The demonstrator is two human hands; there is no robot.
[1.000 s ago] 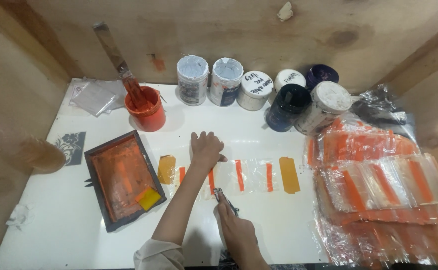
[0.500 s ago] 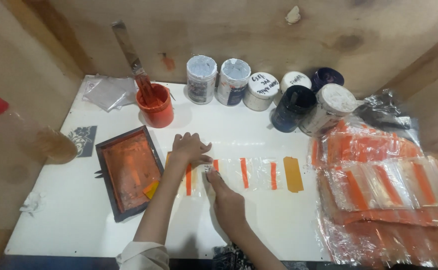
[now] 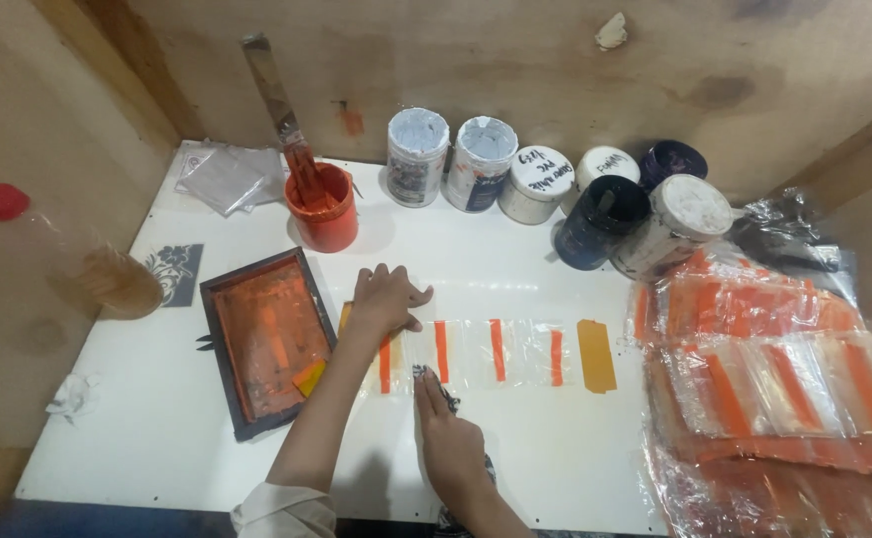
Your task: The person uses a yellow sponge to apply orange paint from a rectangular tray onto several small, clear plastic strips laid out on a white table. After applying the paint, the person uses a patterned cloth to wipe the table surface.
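On the white tabletop [image 3: 515, 269] lies a clear plastic strip [image 3: 476, 354] with several orange stripes printed across it, and both hands are on its left part. The left hand [image 3: 384, 299] lies flat on the left end of the strip, palm down, with its fingers [image 3: 376, 276] slightly spread and pinching nothing. The right hand [image 3: 446, 438] rests on the near edge of the strip, just beside the left forearm; its fingers [image 3: 426, 391] are stretched out and pressed together, and they seem to push a small dark cloth [image 3: 448, 401] against the plastic, though I cannot tell how it is held. To the right of the strip, just at its end, there is a yellow-orange tape patch [image 3: 596, 356] on the tabletop. Left of the hands lies a dark-framed printing screen [image 3: 266, 339], covered with orange ink, with a small yellow piece [image 3: 308, 377] on its near corner. Behind it stands an orange paint cup [image 3: 326, 211] with a flat wooden stick [image 3: 278, 110] leaning in it. A row of paint jars [image 3: 545, 189], some white-lidded and some dark, stands along the wooden wall. At the right side a pile of printed plastic bags [image 3: 774, 389] with orange stripes covers the tabletop edge. At the far left a clear bottle with a red cap [image 3: 67, 249] lies tilted.
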